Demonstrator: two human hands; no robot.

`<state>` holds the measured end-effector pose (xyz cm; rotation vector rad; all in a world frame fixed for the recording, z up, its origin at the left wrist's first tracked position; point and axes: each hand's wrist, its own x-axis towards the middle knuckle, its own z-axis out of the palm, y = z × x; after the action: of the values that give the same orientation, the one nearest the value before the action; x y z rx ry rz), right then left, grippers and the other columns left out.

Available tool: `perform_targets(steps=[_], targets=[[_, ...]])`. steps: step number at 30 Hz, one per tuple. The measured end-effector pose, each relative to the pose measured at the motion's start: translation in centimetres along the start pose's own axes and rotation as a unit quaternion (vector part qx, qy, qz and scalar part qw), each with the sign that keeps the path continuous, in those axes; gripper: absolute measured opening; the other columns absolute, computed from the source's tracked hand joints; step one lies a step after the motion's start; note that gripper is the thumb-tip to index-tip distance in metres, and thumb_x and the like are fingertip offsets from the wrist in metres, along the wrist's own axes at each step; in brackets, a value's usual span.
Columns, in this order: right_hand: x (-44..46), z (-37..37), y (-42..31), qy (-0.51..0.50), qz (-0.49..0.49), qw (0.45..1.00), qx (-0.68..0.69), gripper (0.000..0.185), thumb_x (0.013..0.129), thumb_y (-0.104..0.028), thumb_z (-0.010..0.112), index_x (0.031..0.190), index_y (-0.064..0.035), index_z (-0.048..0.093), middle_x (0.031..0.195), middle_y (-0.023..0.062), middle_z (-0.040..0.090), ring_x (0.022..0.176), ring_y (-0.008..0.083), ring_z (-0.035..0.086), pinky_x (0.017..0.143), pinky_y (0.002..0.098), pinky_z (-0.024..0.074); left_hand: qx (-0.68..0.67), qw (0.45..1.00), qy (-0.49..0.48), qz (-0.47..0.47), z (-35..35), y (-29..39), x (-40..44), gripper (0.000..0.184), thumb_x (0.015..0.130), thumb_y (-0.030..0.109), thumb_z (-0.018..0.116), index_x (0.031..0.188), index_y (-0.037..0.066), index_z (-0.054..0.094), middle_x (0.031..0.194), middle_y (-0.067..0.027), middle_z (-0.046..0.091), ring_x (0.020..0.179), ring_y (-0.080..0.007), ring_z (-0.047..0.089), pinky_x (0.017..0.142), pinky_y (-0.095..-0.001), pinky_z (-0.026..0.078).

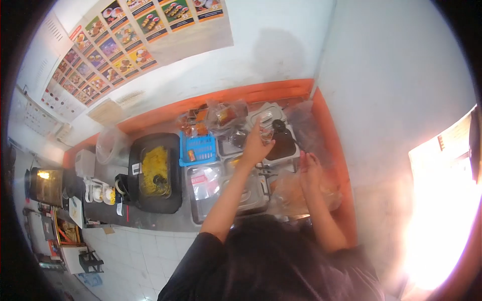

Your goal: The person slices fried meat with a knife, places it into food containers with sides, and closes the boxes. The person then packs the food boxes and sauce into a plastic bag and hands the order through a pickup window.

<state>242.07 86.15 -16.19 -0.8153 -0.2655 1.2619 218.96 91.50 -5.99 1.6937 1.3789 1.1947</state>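
Observation:
My left hand [257,146] reaches over the steel pans with its fingers closed round a small clear plastic cup [265,122]. Just right of the cup is the round dark bowl of a ladle [278,126], above a steel pan of dark brown sauce [282,146]. The ladle's thin handle runs down toward my right hand [310,169], whose fingers are closed at its end. A pale lid [266,111] lies behind the sauce pan. Below my right hand is a clear plastic bag [296,193] with light brown contents.
Left of the pans stand a blue basket [198,149] and a black tray [173,200] bearing a container of yellow food [155,168]. Plastic-wrapped food [226,116] sits along the orange-edged wall. A lidded steel pan [246,195] is nearest my body.

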Motion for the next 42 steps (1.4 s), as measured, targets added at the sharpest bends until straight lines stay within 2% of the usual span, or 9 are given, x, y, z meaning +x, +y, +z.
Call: perform_targets(steps=[3,5,8,11,13,17,24,31,42], targets=[[2.8,-4.1,-0.3,0.049,-0.021,0.989,-0.140,0.027,0.095,-0.014,0.067,0.116,0.0009,0.059,0.110,0.0143,0.066,0.100,0.0266,0.067,0.083,0.0310,0.0531,0.051,0.993,0.071,0.079,-0.9,-1.5,-0.5,0.095,0.077,0.003,0.068,0.157,0.001,0.017,0.105,-0.0135,0.061,0.073,-0.0234,0.062,0.067,-0.0333,0.053],[0.8,-0.3,-2.4,0.039,-0.019,0.874,-0.484,0.035,0.093,-0.018,0.069,0.121,0.0001,0.060,0.117,0.0134,0.065,0.105,0.0302,0.065,0.089,0.0353,0.0514,-0.012,1.000,-0.013,-0.007,-3.8,0.6,-1.6,0.102,0.077,0.002,0.069,0.160,0.005,0.010,0.115,-0.0186,0.057,0.100,-0.0297,0.060,0.076,-0.0417,0.053],[-1.6,4.3,-2.8,-0.147,-0.205,0.601,-0.759,0.048,0.090,-0.017,0.072,0.132,-0.0013,0.056,0.126,0.0161,0.061,0.119,0.0284,0.058,0.104,0.0407,0.0429,-0.048,0.997,-0.020,0.054,-7.7,1.7,-4.7,0.101,0.077,0.000,0.066,0.160,0.006,0.008,0.106,-0.0150,0.060,0.090,-0.0252,0.061,0.075,-0.0381,0.052],[-6.6,11.5,-0.4,-0.307,-0.207,0.713,-0.595,0.047,0.090,-0.013,0.072,0.133,0.0000,0.055,0.126,0.0134,0.061,0.117,0.0237,0.058,0.104,0.0367,0.0439,-0.031,0.997,-0.011,0.073,-13.8,6.1,-9.4,0.104,0.075,-0.005,0.063,0.161,0.009,0.007,0.093,-0.0109,0.062,0.078,-0.0211,0.062,0.070,-0.0346,0.053],[-15.3,20.0,0.5,-0.436,0.062,0.838,-0.322,0.045,0.091,-0.011,0.072,0.130,0.0019,0.055,0.123,0.0119,0.063,0.110,0.0191,0.062,0.094,0.0320,0.0514,-0.077,0.988,-0.072,0.114,-18.2,7.8,-12.9,0.099,0.079,-0.005,0.063,0.161,0.010,0.009,0.103,-0.0108,0.064,0.080,-0.0213,0.062,0.073,-0.0344,0.052],[-24.3,26.1,6.3,-0.524,0.119,0.785,-0.308,0.027,0.090,-0.007,0.073,0.114,0.0026,0.064,0.094,0.0080,0.071,0.080,0.0157,0.068,0.063,0.0307,0.0574,-0.091,0.994,-0.002,0.059,-27.4,7.5,-21.6,0.092,0.086,0.003,0.068,0.161,0.012,0.016,0.115,-0.0119,0.064,0.091,-0.0185,0.064,0.083,-0.0341,0.052],[-39.0,34.0,19.7,-0.580,0.025,0.729,-0.362,0.013,0.090,-0.004,0.073,0.100,0.0032,0.069,0.092,0.0093,0.072,0.082,0.0150,0.069,0.071,0.0286,0.0565,-0.123,0.962,0.242,0.018,-44.9,4.3,-36.9,0.061,0.089,0.005,0.073,0.146,0.004,0.048,0.094,-0.0071,0.072,0.087,-0.0131,0.070,0.079,-0.0286,0.057],[-52.2,41.4,29.4,-0.625,0.191,0.694,-0.301,0.010,0.093,-0.005,0.068,0.100,0.0025,0.071,0.092,0.0103,0.075,0.085,0.0156,0.071,0.077,0.0293,0.0559,0.004,0.887,0.459,-0.049,-55.3,2.7,-48.9,0.043,0.084,-0.007,0.074,0.125,-0.004,0.062,0.090,-0.0098,0.074,0.086,-0.0151,0.071,0.080,-0.0302,0.056],[-59.7,48.1,42.8,-0.756,0.210,0.543,-0.299,0.012,0.092,-0.011,0.069,0.097,-0.0006,0.072,0.088,0.0095,0.075,0.080,0.0138,0.072,0.071,0.0284,0.0533,0.043,0.872,0.467,-0.142,-67.3,-2.1,-56.7,0.033,0.077,-0.012,0.076,0.108,-0.004,0.068,0.086,-0.0089,0.071,0.080,-0.0175,0.067,0.081,-0.0318,0.053]])
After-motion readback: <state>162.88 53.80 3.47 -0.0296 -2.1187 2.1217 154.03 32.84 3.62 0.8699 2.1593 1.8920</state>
